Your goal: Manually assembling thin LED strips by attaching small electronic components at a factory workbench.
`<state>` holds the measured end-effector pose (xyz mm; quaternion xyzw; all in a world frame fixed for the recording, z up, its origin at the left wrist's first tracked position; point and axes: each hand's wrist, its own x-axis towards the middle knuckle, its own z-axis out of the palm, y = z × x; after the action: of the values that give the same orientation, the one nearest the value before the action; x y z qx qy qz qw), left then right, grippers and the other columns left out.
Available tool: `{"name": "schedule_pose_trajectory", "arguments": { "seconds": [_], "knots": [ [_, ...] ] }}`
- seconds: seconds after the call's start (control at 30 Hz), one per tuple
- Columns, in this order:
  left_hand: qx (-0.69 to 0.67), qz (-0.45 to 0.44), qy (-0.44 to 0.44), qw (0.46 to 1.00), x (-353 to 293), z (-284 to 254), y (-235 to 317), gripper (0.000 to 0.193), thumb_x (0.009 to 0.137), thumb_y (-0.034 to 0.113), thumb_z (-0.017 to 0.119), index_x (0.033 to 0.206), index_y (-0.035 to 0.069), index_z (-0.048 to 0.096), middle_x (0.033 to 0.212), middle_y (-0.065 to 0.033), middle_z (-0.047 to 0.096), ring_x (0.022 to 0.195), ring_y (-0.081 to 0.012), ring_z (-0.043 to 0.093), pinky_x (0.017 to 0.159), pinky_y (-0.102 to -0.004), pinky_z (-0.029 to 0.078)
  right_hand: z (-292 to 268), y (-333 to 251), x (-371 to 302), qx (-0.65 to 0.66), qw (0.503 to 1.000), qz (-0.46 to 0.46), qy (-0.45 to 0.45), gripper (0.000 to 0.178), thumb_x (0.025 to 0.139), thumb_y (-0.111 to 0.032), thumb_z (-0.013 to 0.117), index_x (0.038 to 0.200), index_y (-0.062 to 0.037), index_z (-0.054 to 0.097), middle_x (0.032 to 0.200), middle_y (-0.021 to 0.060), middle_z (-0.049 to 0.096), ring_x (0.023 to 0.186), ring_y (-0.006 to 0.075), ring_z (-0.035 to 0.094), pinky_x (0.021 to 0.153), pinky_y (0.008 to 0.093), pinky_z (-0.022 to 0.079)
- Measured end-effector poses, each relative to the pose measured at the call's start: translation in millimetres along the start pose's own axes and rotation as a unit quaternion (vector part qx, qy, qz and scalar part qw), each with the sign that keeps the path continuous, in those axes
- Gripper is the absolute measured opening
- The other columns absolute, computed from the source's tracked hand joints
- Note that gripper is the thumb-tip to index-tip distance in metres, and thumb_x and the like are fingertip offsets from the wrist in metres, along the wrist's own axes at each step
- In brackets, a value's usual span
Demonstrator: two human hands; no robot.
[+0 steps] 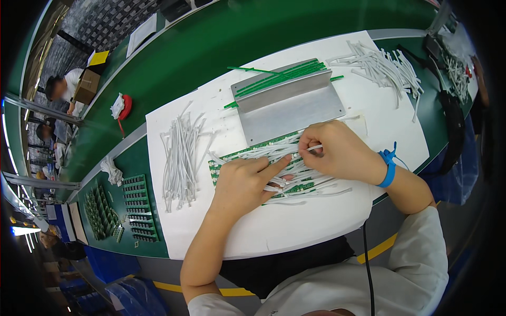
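Observation:
A green circuit board panel (213, 167) lies on white paper in front of me, mostly covered by rows of white cables (271, 151). My left hand (243, 181) rests over its left part. The index finger stretches to the right and touches the cables, and the thumb is apart below it. Above the board's right part, my right hand (340, 150) is closed in a pinch on a thin white cable (315, 148). Its fingertips are close to the left index finger. The hands hide much of the board, and the cable's end is too small to make out.
Loose white cables are piled left (182, 163) and far right (382, 68). Behind the board stands a metal angle bracket (290, 117) with green strips (282, 76) behind its wall. Several circuit boards (141, 205) sit at left, near red tape (125, 107). A co-worker (71, 84) is far left.

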<state>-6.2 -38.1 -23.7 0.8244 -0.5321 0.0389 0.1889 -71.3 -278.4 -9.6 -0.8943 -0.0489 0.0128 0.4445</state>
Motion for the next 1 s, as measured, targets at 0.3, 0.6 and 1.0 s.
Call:
{"name": "schedule_pose_trajectory", "arguments": {
  "seconds": [0.3, 0.6, 1.0],
  "knots": [
    [-0.005, 0.000, -0.003, 1.000, 0, 0, -1, 0.068, 0.061, 0.021, 0.088, 0.128, 0.020, 0.076, 0.070, -0.0002, 0.054, 0.062, -0.0195, 0.062, 0.057, -0.0368, 0.050, -3, 5, 2, 0.037, 0.999, 0.012, -0.028, 0.015, 0.086, -0.013, 0.075, 0.086, 0.0027, 0.074, 0.080, 0.0190, 0.074, 0.070, 0.0306, 0.074, 0.067, 0.0373, 0.058],
    [-0.007, 0.000, -0.006, 1.000, 0, -1, 1, 0.066, 0.064, 0.023, 0.088, 0.129, 0.020, 0.075, 0.071, 0.0001, 0.055, 0.063, -0.0196, 0.062, 0.058, -0.0368, 0.050, 9, 8, -2, -0.041, 0.997, -0.052, 0.036, 0.008, 0.084, -0.006, 0.078, 0.086, -0.0013, 0.071, 0.077, 0.0115, 0.071, 0.065, 0.0227, 0.067, 0.060, 0.0324, 0.053],
    [0.000, 0.005, -0.016, 1.000, 1, 0, 0, 0.061, 0.068, 0.022, 0.086, 0.128, 0.019, 0.075, 0.073, -0.0005, 0.057, 0.063, -0.0201, 0.063, 0.059, -0.0365, 0.051, 17, 2, -4, -0.062, 0.996, -0.034, 0.061, 0.003, 0.081, -0.006, 0.073, 0.080, -0.0029, 0.072, 0.081, 0.0148, 0.074, 0.069, 0.0342, 0.071, 0.065, 0.0424, 0.057]
  ]
}}
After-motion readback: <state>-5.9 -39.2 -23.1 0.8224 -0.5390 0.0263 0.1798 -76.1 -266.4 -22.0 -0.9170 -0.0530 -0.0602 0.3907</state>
